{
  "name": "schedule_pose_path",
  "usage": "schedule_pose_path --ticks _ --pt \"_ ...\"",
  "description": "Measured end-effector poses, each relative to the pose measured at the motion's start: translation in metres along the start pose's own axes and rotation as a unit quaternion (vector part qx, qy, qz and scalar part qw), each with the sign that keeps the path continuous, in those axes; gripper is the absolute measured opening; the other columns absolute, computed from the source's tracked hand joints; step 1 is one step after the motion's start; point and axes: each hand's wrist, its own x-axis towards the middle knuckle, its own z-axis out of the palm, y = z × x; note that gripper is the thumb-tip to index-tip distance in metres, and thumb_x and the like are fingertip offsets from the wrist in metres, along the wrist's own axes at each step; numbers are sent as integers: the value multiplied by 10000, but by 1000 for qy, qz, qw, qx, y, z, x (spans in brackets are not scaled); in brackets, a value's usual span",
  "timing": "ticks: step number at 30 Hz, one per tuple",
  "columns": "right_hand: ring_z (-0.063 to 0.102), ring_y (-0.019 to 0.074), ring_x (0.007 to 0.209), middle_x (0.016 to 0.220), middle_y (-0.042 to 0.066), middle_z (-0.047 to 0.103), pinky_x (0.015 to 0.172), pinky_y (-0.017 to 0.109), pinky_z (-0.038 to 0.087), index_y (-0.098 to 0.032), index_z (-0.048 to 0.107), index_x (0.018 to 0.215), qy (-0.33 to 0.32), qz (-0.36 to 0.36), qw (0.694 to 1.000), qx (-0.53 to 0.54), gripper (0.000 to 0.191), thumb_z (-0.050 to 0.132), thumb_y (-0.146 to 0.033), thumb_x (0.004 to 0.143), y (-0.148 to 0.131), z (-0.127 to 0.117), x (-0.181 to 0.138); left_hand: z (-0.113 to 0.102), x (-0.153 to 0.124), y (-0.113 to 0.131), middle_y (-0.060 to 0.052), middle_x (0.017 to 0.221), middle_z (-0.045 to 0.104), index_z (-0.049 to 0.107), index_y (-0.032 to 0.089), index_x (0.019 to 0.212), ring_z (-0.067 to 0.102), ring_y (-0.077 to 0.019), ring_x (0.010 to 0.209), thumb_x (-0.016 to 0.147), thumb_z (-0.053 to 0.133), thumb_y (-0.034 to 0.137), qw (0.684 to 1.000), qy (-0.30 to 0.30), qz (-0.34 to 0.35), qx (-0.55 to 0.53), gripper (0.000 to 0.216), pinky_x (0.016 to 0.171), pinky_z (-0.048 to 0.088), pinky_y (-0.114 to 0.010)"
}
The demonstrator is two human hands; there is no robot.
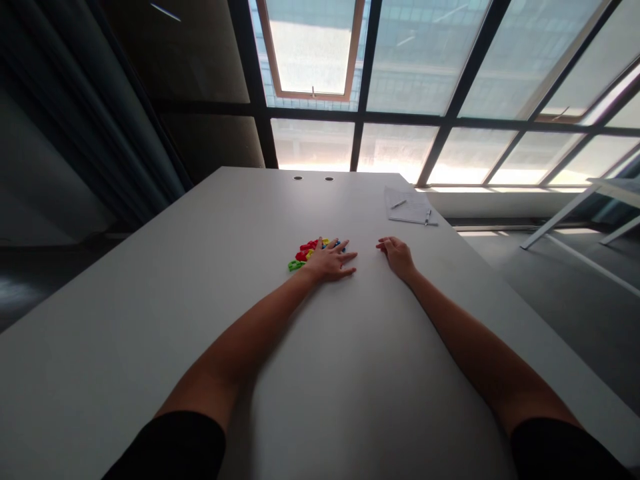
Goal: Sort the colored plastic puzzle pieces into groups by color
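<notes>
My left hand [329,261] is spread over a small heap of colourful plastic pieces on the white table, its fingers apart and pointing right. Red pieces [303,254] and a green piece [295,265] show to the left of the hand. Bits of yellow and blue peek out behind the fingers; the rest of the heap is hidden under the palm. To the right, apart from the heap, my right hand [397,255] rests at the tabletop with its fingers curled together. Whatever its fingertips may hold is too small to make out.
The long white table [200,267] stretches toward the windows. Sheets of paper [407,205] with pens on them lie near its far right edge. Two round cable holes [329,179] sit at the far end. A white-legged table [560,213] stands at the right, and a dark curtain [100,100] hangs left.
</notes>
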Motion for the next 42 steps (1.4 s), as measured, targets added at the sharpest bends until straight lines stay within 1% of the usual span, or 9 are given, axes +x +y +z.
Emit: schedule_pose_path --ticks 4,8,15,20,25,30,37,40,42 --pt "846 303 997 1033 129 908 1009 459 672 -217 818 1072 -1 -7 1000 -11 415 538 -523 1058 0 -1 -2 0 -7 -13 -45 1996 320 625 467 1769 275 -463 1843 1130 578 709 999 0 -38 -5 686 1466 102 -797" --pt "855 318 1034 1027 123 909 1030 472 663 -218 827 1070 3 -17 999 -27 385 548 -484 1050 -1 -1 -3 -5 -18 -31 -31 1996 324 617 479 1771 283 -461 1841 1135 561 683 997 2 -77 -2 670 1466 110 -792" --pt "856 320 1008 999 117 911 1001 444 642 -222 845 1054 1 -29 998 -57 360 588 -473 1053 -4 -4 -7 -25 -55 -84 -50 2000 299 572 446 1809 266 -429 1854 1147 531 636 990 -9 -137 33 690 1466 145 -773" --pt "850 309 1024 1025 107 915 986 409 629 -221 866 1091 -2 -47 994 -95 330 606 -421 1059 -9 -6 -10 -38 -83 -129 -15 2013 252 500 442 1851 265 -358 1861 1154 489 623 988 -19 -136 67 720 1493 167 -658" --pt "838 303 1009 1052 92 913 978 400 624 -240 879 1089 -34 -79 984 -159 289 615 -348 1047 -12 -2 -14 -50 -102 -159 15 1990 314 551 441 1825 300 -343 1850 1141 486 634 985 -31 -144 86 714 1492 207 -590" --pt "809 335 1094 1097 138 894 1055 426 604 -210 894 1144 -63 -138 959 -240 308 619 -316 1052 -13 0 -18 -57 -110 -173 -3 1982 324 511 413 1855 330 -347 1839 1133 479 667 986 -41 -125 99 766 1489 219 -552" --pt "807 338 1115 1122 149 890 1090 445 605 -192 889 1140 -79 -164 951 -252 309 609 -280 1043 -12 0 -18 -68 -107 -183 -85 1963 362 428 286 1902 299 -376 1850 1074 550 800 987 -79 -114 80 982 1490 242 -498" --pt "810 335 1117 1110 144 893 1096 446 612 -202 891 1114 -74 -165 952 -249 288 624 -273 1031 -11 2 -17 -71 -102 -174 -117 1979 309 419 245 1904 264 -394 1860 1082 555 812 988 -63 -122 64 1008 1498 235 -524" --pt "817 331 1110 1106 140 897 1099 450 623 -210 891 1085 -68 -171 955 -232 269 640 -279 1020 -11 4 -19 -69 -98 -156 -137 1977 312 434 220 1896 262 -392 1861 1107 513 829 992 -34 -109 45 1000 1500 245 -538"
